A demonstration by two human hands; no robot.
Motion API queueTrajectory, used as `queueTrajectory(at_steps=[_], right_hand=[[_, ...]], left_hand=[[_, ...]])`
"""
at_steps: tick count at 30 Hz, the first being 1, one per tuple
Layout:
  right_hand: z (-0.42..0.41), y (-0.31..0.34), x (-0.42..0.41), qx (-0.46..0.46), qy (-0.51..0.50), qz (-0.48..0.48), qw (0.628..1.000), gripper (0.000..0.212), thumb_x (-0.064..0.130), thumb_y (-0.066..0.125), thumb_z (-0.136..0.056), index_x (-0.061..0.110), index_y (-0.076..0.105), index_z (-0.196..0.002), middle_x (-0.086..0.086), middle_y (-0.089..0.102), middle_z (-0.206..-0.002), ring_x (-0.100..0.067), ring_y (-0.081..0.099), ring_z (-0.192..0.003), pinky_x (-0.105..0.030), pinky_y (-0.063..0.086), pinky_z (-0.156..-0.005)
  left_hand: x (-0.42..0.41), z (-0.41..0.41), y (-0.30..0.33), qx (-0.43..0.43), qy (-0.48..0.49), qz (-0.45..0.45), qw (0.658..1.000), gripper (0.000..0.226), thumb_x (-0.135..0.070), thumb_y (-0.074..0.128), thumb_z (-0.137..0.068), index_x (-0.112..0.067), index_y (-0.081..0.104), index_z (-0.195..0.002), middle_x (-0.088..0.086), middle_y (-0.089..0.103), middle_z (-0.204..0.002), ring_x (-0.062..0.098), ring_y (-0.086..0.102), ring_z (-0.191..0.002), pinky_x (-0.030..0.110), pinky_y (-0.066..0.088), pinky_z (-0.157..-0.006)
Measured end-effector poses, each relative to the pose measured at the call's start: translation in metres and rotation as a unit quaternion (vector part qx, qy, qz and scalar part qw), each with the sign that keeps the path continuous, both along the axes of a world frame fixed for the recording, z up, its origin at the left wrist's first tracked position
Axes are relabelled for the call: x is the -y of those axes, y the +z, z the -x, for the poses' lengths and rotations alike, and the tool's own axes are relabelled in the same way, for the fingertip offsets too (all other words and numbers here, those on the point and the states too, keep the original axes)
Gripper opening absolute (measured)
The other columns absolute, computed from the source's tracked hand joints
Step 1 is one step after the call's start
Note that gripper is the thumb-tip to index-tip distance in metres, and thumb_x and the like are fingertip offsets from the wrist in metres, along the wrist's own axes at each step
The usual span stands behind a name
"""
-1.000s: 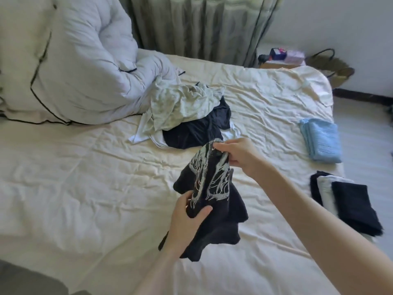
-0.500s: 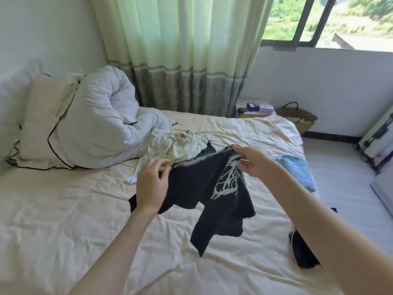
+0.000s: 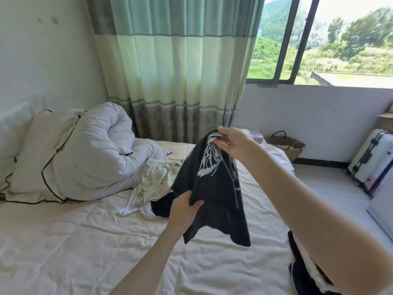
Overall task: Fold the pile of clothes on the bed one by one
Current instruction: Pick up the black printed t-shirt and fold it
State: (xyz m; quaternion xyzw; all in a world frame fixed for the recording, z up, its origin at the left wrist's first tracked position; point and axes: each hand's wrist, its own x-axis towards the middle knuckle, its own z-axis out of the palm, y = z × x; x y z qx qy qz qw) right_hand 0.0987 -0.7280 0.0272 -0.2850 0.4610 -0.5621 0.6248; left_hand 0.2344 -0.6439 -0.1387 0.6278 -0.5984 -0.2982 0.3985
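A black T-shirt with a white print hangs in the air above the bed. My right hand pinches its top edge, held high. Lower down, my left hand grips a fold of the same shirt. Behind it lies the unfolded pile: a pale crumpled garment over a black one. Folded dark and white clothes lie at the bed's right edge, partly hidden by my right arm.
A rolled white duvet and a pillow fill the bed's head on the left. A green curtain hangs behind. A woven basket and a white suitcase stand on the floor at the right.
My right hand has lifted the shirt's top edge higher. My left hand dropped from the upper edge to a lower fold. The view tilted up toward the window.
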Motion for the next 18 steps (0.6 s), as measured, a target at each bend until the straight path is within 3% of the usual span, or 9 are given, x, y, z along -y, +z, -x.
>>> queueTrajectory(at_steps=[3, 5, 8, 11, 13, 15, 17, 18], right_hand=[[0.008, -0.006, 0.008, 0.008, -0.02, 0.022, 1.0, 0.008, -0.002, 0.059, -0.09, -0.002, 0.056, -0.082, -0.014, 0.061, -0.078, -0.019, 0.063, -0.065, -0.027, 0.058, -0.055], [0.014, -0.019, 0.009, -0.05, 0.019, 0.016, 0.998, 0.008, 0.005, 0.057, -0.093, 0.001, 0.057, -0.086, -0.013, 0.062, -0.082, -0.019, 0.062, -0.069, -0.027, 0.057, -0.065], [0.017, -0.05, -0.003, -0.249, 0.131, 0.037, 0.959, 0.025, 0.021, 0.06, -0.093, 0.001, 0.057, -0.109, -0.01, 0.059, -0.096, -0.02, 0.06, -0.086, -0.029, 0.052, -0.076], [0.006, -0.076, -0.025, -0.318, 0.203, 0.118, 0.919, 0.041, 0.032, 0.067, -0.086, 0.016, 0.055, -0.122, 0.002, 0.06, -0.107, -0.013, 0.06, -0.098, -0.023, 0.052, -0.079], [-0.006, -0.093, -0.035, -0.341, 0.236, 0.165, 0.895, 0.039, 0.034, 0.073, -0.081, 0.023, 0.057, -0.116, 0.007, 0.063, -0.104, -0.007, 0.063, -0.093, -0.017, 0.051, -0.072], [-0.018, -0.107, -0.038, -0.368, 0.234, 0.19, 0.88, 0.03, 0.031, 0.074, -0.079, 0.025, 0.062, -0.106, 0.004, 0.067, -0.102, -0.013, 0.065, -0.092, -0.029, 0.054, -0.079], [-0.027, -0.11, -0.037, -0.377, 0.204, 0.215, 0.877, 0.014, 0.022, 0.072, -0.081, 0.034, 0.065, -0.085, 0.01, 0.069, -0.083, -0.008, 0.066, -0.08, -0.034, 0.054, -0.074], [-0.029, -0.108, -0.035, -0.383, 0.196, 0.229, 0.873, 0.022, 0.02, 0.07, -0.083, 0.038, 0.063, -0.072, 0.015, 0.066, -0.069, -0.001, 0.063, -0.068, -0.028, 0.052, -0.066]], left_hand=[[0.011, -0.01, 0.03, 0.013, -0.012, 0.006, 1.0, 0.023, -0.018, 0.068, -0.084, -0.014, 0.056, -0.065, -0.002, 0.058, -0.062, 0.011, 0.053, -0.062, 0.022, 0.038, -0.056], [0.019, -0.019, 0.054, -0.036, 0.003, 0.012, 0.999, 0.014, -0.013, 0.069, -0.084, -0.008, 0.064, -0.072, 0.006, 0.066, -0.072, 0.011, 0.057, -0.065, 0.028, 0.047, -0.064], [0.034, -0.034, 0.093, -0.1, 0.027, 0.006, 0.995, 0.01, -0.012, 0.07, -0.083, -0.005, 0.071, -0.09, 0.008, 0.071, -0.087, 0.018, 0.065, -0.083, 0.027, 0.052, -0.078], [0.045, -0.045, 0.118, -0.017, 0.026, -0.041, 0.999, 0.025, -0.024, 0.074, -0.08, -0.002, 0.072, -0.09, 0.01, 0.071, -0.087, 0.022, 0.065, -0.085, 0.033, 0.05, -0.082], [0.046, -0.048, 0.123, 0.04, 0.014, -0.068, 0.997, 0.028, -0.028, 0.074, -0.08, -0.003, 0.073, -0.092, 0.01, 0.072, -0.089, 0.021, 0.065, -0.088, 0.034, 0.049, -0.085], [0.044, -0.046, 0.128, 0.032, -0.017, -0.072, 0.997, 0.025, -0.029, 0.074, -0.081, -0.006, 0.074, -0.09, 0.008, 0.073, -0.088, 0.02, 0.066, -0.086, 0.033, 0.051, -0.083], [0.042, -0.045, 0.137, 0.039, -0.059, -0.054, 0.996, 0.022, -0.029, 0.073, -0.081, -0.007, 0.074, -0.084, 0.006, 0.073, -0.083, 0.018, 0.067, -0.081, 0.031, 0.051, -0.079], [0.042, -0.047, 0.142, 0.056, -0.075, -0.041, 0.995, 0.021, -0.029, 0.072, -0.082, -0.007, 0.074, -0.083, 0.006, 0.073, -0.083, 0.017, 0.066, -0.08, 0.031, 0.051, -0.078]])
